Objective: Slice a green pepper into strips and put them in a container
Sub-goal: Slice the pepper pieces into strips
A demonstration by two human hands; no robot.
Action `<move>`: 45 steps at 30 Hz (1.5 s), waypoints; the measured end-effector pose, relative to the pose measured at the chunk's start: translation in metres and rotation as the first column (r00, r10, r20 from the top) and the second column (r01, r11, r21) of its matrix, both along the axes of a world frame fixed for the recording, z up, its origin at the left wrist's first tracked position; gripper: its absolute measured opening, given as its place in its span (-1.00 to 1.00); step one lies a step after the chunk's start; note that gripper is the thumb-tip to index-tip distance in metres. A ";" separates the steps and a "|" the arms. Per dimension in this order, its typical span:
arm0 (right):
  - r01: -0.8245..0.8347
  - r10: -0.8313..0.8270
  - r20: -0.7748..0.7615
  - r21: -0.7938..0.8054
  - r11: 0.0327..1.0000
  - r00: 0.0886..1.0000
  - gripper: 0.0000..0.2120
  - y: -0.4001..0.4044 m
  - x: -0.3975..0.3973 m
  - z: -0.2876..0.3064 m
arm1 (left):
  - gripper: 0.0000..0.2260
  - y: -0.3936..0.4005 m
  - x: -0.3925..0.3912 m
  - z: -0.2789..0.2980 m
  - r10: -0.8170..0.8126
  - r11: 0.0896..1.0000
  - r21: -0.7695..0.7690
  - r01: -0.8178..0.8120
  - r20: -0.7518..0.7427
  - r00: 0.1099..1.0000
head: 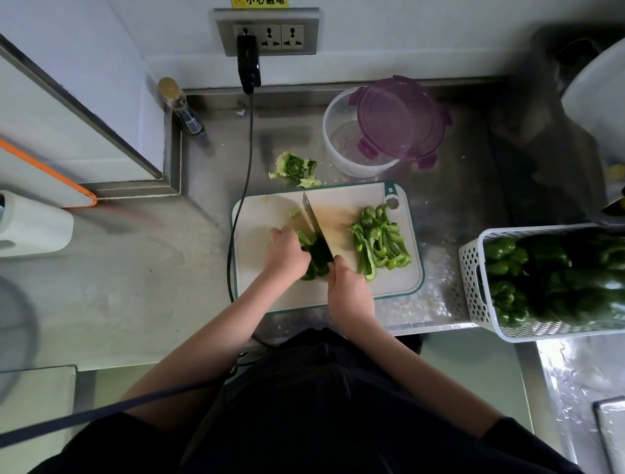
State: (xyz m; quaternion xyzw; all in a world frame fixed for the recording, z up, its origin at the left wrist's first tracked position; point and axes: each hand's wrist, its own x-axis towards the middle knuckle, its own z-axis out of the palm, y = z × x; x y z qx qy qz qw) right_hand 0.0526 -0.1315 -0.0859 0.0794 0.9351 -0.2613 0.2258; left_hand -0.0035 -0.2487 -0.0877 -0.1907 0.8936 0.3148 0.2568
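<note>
A yellow sign (259,2), cut off by the upper edge, is fixed to the wall above the socket panel (267,32); its red characters are cropped and cannot be read with certainty.

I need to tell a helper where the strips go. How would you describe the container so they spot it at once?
Start at the white cutting board on the steel counter. Just behind its far right corner stands a round clear container, with a purple clip lid resting askew on its rim. Unlike the white basket, it holds no peppers.
</note>
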 end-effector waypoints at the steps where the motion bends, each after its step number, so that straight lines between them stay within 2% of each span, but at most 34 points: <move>1: 0.005 -0.005 0.000 -0.007 1.000 1.000 -0.83 -0.002 -0.004 0.000 | -0.71 0.000 0.000 0.000 -0.002 1.000 -0.003 0.002 0.006 1.000; 9: 0.115 -0.121 -0.021 -0.183 0.976 0.992 -0.74 0.012 -0.019 0.007 | -0.73 -0.012 0.002 0.000 0.036 0.996 0.075 -0.038 0.034 0.999; 14: 0.133 -0.153 -0.077 -0.224 0.966 0.985 -0.73 0.022 -0.008 0.012 | -0.77 -0.014 0.005 -0.003 0.057 0.996 0.068 -0.060 0.042 0.997; 30: 0.132 -0.139 -0.037 -0.158 0.979 0.990 -0.76 0.000 0.003 0.004 | -0.82 -0.002 0.013 -0.005 0.158 0.987 0.029 -0.156 -0.064 0.985; 36: 0.096 -0.099 -0.024 -0.083 0.992 0.995 -0.77 0.000 0.002 0.000 | -0.84 -0.007 0.015 -0.005 0.164 0.984 0.070 -0.161 -0.033 0.986; 39: 0.116 -0.119 -0.038 -0.083 0.990 0.992 -0.77 0.000 -0.005 -0.001 | -0.85 -0.015 0.015 0.001 0.194 0.980 0.071 -0.186 -0.131 0.972; 41: 0.093 -0.096 -0.040 -0.062 0.994 0.995 -0.81 0.000 -0.009 -0.002 | -0.81 -0.024 0.017 0.005 0.073 0.994 -0.048 -0.100 -0.396 0.915; 42: 0.082 -0.084 -0.040 -0.055 0.995 0.996 -0.83 0.000 -0.011 -0.002 | -0.77 -0.029 0.019 0.004 -0.077 0.987 -0.157 -0.012 -0.546 0.834; 43: 0.075 -0.078 -0.041 -0.055 0.996 0.996 -0.84 0.001 -0.012 -0.002 | -0.73 -0.035 0.021 -0.001 -0.242 0.958 -0.279 0.067 -0.657 0.714; 45: 0.095 -0.098 -0.041 -0.077 0.992 0.994 -0.83 0.005 -0.013 -0.001 | -0.64 -0.046 0.025 -0.015 -0.504 0.859 -0.470 0.204 -0.709 0.493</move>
